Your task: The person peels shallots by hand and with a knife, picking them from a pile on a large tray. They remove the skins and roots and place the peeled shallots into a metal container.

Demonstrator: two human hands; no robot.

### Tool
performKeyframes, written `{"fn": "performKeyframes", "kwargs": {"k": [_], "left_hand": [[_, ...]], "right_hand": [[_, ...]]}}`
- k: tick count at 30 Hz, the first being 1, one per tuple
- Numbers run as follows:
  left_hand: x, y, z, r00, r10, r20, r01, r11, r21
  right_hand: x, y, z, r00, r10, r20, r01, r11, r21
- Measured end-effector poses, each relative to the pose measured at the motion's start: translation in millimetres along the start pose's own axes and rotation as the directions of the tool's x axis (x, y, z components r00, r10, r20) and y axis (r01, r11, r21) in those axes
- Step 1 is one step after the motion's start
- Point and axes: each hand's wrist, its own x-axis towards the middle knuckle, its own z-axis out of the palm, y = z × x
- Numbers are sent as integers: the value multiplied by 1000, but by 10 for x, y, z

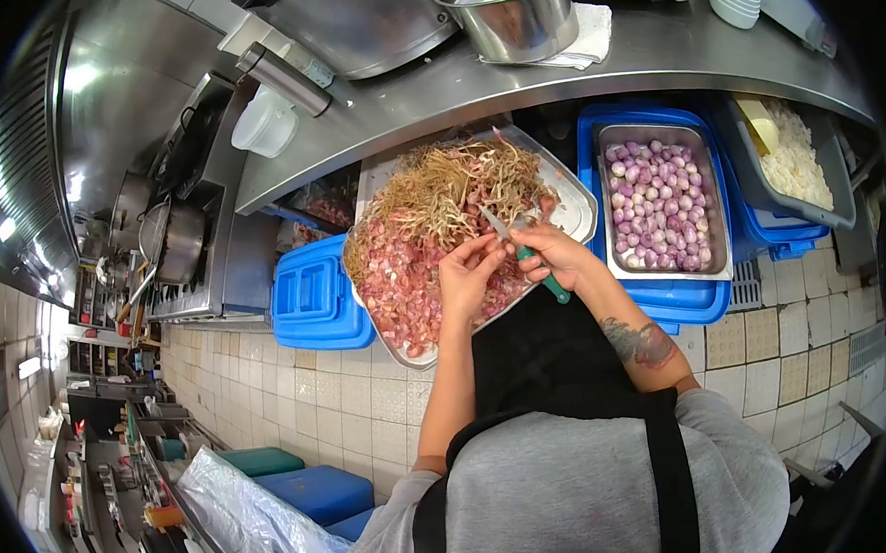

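My right hand [558,258] is wrapped around a small knife with a green handle [552,287], its short blade [495,222] pointing away from me and to the left. Close beside the blade, my left hand [471,273] pinches its fingertips together; whatever is between them is too small or hidden to name. Both hands are over a large metal tray [577,191]. Dry brown stalks [459,191] with shallots among them heap at its far side, and loose reddish shallot skins [414,303] cover the near left.
Peeled shallots [660,205] fill a steel pan [719,252] on a blue lid to my right. Beyond stands a grey tub [805,207] of pale food. A steel counter [404,108] bearing a pot [515,22] overhangs the far side. A blue lid [314,298] is at left.
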Motion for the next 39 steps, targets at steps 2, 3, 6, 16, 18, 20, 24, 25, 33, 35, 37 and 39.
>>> {"fn": "performKeyframes", "kwargs": {"k": [2, 3, 6, 16, 18, 20, 24, 25, 33, 35, 37, 39], "left_hand": [[-21, 37, -36, 999, -38, 4, 38, 995, -96], [-36, 73, -34, 998, -58, 9, 59, 988, -144], [-101, 164, -16, 998, -55, -37, 41, 950, -310], [-244, 375, -62, 994, -20, -103, -45, 809, -586], [-257, 363, -33, 991, 38, -127, -103, 822, -560], [-281, 370, 14, 985, 72, -154, -144, 834, -533], [-345, 456, 98, 973, 66, -220, -166, 865, -474], [-358, 470, 103, 970, 58, -237, -164, 873, -458], [-470, 653, 200, 953, 175, -246, -221, 959, -176], [-483, 648, 212, 950, 188, -250, -233, 959, -164], [-503, 608, 209, 946, 217, -242, -256, 957, -139], [-521, 605, 256, 942, 209, -261, -251, 958, -141]], "right_hand": [[3, -2, 3, 1000, -4, -13, 5, 1000, 24], [-14, -21, 40, 1000, -3, -28, 3, 1000, 16], [8, -20, 42, 989, -101, -112, 92, 993, -77], [-202, 137, 565, 787, -609, -97, 363, 584, -726], [-281, 188, 740, 738, -674, 37, 468, 472, -747], [-285, 231, 788, 720, -683, 127, 508, 393, -767], [-329, 229, 888, 692, -692, 207, 524, 283, -803], [-334, 230, 887, 703, -680, 205, 521, 298, -800], [-412, 188, 951, 742, -646, 181, 533, 403, -744], [-391, 208, 963, 707, -680, 193, 604, 438, -666], [-358, 223, 913, 695, -695, 185, 600, 418, -682], [-357, 219, 901, 686, -703, 184, 589, 390, -708]]}}
